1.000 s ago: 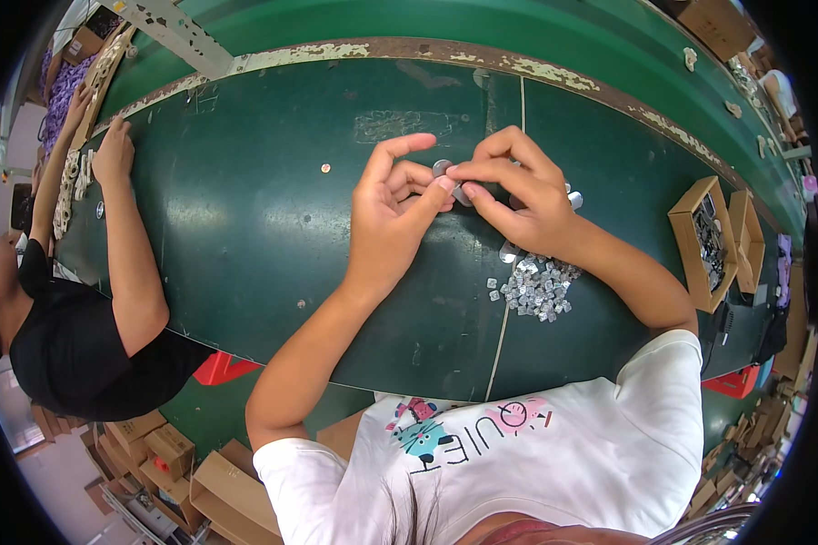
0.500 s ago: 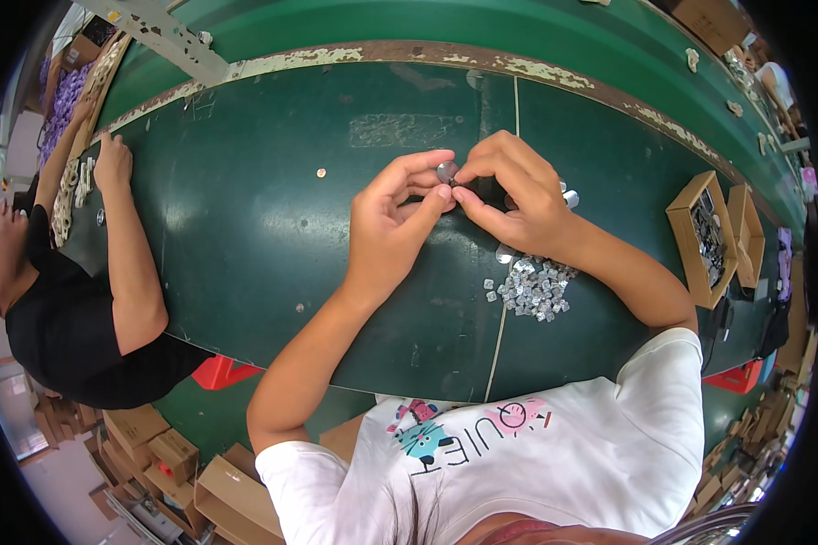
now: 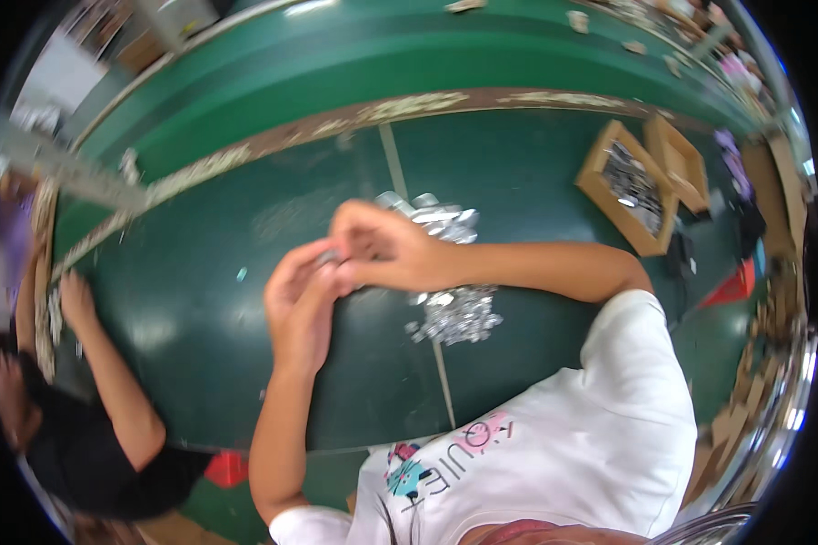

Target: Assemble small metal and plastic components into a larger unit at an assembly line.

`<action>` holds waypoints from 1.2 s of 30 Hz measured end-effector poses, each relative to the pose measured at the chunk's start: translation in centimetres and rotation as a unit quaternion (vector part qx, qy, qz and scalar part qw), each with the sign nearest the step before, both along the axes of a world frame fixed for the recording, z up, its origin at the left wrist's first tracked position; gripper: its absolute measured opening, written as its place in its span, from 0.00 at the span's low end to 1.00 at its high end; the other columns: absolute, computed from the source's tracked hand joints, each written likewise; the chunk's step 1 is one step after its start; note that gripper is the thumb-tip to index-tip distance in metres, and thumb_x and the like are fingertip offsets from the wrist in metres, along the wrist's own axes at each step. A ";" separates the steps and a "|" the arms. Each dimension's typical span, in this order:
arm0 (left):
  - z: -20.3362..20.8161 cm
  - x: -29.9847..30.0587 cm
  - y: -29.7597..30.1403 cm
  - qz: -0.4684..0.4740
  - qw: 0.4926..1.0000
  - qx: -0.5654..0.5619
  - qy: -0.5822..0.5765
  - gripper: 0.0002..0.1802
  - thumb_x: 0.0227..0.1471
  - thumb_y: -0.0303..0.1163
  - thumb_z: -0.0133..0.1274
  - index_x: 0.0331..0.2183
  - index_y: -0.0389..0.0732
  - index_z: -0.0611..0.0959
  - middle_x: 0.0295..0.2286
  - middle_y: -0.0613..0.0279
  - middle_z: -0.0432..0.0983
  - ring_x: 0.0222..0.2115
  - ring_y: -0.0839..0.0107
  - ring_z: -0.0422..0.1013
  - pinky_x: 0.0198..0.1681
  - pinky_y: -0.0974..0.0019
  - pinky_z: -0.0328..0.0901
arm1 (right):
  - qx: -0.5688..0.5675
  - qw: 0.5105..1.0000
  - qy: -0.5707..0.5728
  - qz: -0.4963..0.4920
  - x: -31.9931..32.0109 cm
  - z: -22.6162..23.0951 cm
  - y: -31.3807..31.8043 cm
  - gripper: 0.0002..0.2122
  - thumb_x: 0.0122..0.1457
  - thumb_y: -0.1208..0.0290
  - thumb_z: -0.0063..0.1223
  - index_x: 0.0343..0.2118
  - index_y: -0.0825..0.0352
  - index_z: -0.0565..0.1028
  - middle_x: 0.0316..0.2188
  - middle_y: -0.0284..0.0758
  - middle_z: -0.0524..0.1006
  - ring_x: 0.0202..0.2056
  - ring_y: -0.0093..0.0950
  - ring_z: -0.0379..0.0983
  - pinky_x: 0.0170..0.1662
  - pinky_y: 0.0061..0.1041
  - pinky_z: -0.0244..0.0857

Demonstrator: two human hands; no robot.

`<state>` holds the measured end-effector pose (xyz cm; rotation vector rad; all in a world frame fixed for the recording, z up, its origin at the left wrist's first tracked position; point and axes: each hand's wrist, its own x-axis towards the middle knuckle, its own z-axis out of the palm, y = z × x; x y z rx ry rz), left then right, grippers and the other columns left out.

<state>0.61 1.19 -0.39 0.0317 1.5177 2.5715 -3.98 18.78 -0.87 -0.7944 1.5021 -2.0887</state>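
Note:
My left hand (image 3: 302,307) is closed, pinching a small round silver metal disc (image 3: 327,258) between thumb and fingers. Against it, my right hand (image 3: 395,247) is curled, its thumb and fingertips meeting at the disc. Motion blur and the fingers hide whether a second small part sits in the right pinch. Just beyond the right wrist lie several shiny silver round pieces (image 3: 447,221), partly covered by the hand. On the near side of that forearm is a heap of small silver squarish metal pieces (image 3: 459,316).
The dark green table (image 3: 200,363) has a raised, worn far edge (image 3: 327,127). At the right stand a cardboard box (image 3: 614,214) of dark metal parts and another cardboard box (image 3: 677,163). A co-worker's arm (image 3: 109,372) rests on the table at the left.
The whole view has shifted and tilted, and the picture is more blurred. Both hands stay together at the disc, with the right forearm now lying more level across the table.

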 end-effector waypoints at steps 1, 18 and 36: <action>-0.1 0.1 -0.1 0.002 1.000 0.003 -0.004 0.15 0.55 0.21 0.50 0.46 0.32 0.76 0.36 0.58 0.77 0.34 0.74 0.73 0.37 0.72 0.67 | -0.035 0.999 -0.021 0.024 -0.4 -1.0 -0.1 0.09 0.60 0.77 0.54 0.36 0.66 0.64 0.33 0.31 0.71 0.36 0.21 0.74 0.38 0.20 0.69; -1.4 -0.5 -0.7 -0.008 0.995 -0.080 0.059 0.10 0.57 0.23 0.49 0.42 0.35 0.73 0.30 0.61 0.77 0.29 0.79 0.71 0.35 0.74 0.66 | 0.098 0.846 0.444 -0.278 -2.4 2.6 -2.1 0.07 0.51 0.86 0.54 0.32 0.69 0.72 0.25 0.34 0.72 0.24 0.22 0.69 0.25 0.22 0.62; -3.4 -0.3 0.0 0.065 0.939 -0.300 0.154 0.08 0.42 0.24 0.55 0.28 0.31 0.78 0.23 0.42 0.75 0.27 0.46 0.74 0.30 0.56 0.68 | 0.539 0.571 0.609 -0.116 -26.9 -1.2 -34.8 0.18 0.62 0.67 0.40 0.56 0.55 0.67 0.59 0.53 0.60 0.57 0.54 0.59 0.56 0.48 0.59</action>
